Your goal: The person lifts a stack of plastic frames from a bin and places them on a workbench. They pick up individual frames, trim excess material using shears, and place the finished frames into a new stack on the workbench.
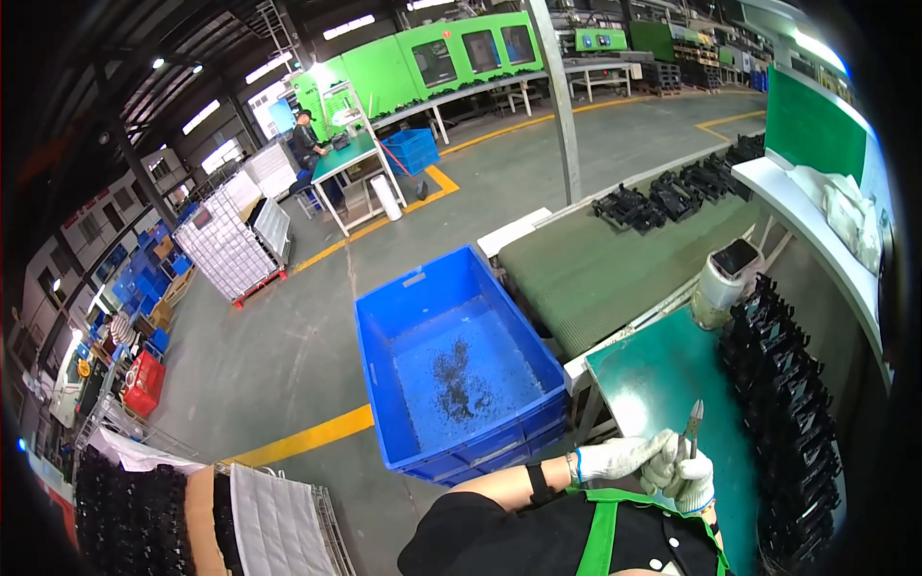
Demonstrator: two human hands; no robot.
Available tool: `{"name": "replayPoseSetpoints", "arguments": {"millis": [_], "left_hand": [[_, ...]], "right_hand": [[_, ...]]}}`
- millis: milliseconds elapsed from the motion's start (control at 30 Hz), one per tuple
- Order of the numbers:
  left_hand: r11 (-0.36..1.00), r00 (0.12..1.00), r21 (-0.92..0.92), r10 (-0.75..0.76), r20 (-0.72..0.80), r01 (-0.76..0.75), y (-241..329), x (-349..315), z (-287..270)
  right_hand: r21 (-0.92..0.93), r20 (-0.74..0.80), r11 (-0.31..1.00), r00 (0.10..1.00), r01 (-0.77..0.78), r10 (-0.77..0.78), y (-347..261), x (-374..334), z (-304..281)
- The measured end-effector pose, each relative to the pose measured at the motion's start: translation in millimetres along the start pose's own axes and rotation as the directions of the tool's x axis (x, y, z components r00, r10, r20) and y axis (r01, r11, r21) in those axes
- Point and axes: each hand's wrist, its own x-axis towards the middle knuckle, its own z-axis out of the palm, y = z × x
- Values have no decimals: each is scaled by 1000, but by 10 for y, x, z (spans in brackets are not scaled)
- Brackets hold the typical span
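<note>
Factory floor stretches out ahead of you, grey concrete crossed by yellow lines (307, 440), with big green machines (423, 58) along the far wall and a person seated at a small green-topped stand (344, 156) well away from you. Just in front of you is the green table (653, 384), and both your hands meet low over its near edge. Your left hand (619, 457), in a white knit glove, reaches across and touches your right hand (690, 478), also gloved. The two are pressed together around the handles of a pair of cutting pliers (693, 422), whose metal jaws point upward above your fingers; exactly which hand carries the grip cannot be told, since the gloves overlap. A row of black plastic parts (783, 403) runs along the right side of the table, near your right hand. A white cylindrical container (720, 280) stands at the table's far end. To your left, on the floor beside the table, sits a blue plastic crate (456, 360) with dark scraps scattered on its bottom. Beyond it a green conveyor belt (595, 269) carries more black parts (629, 206).
</note>
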Motion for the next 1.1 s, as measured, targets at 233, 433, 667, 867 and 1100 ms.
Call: {"name": "replayPoseSetpoints", "arguments": {"millis": [233, 433, 667, 867, 1100], "left_hand": [[904, 986, 406, 163, -34, -136, -93, 50, -13], [961, 930, -152, 171, -325, -230, -67, -19, -10], [964, 909, -259, -56, -412, -58, -108, 88, -57], [768, 439, -55, 305, -845, -639, 369, 50, -672], [312, -231, 243, 77, -970, -919, 1070, -1217, -1574]], "right_hand": [[-24, -205, 992, 970, 126, -128, 26, -201, -153], [-337, -505, 924, 794, 181, -340, -27, -330, -226], [-531, -603, 846, 721, -43, -342, -62, -329, -115], [-686, -595, 665, 754, -295, -280, -136, -277, 45], [-688, -602, 660, 746, -303, -285, -176, -322, 78]]}}
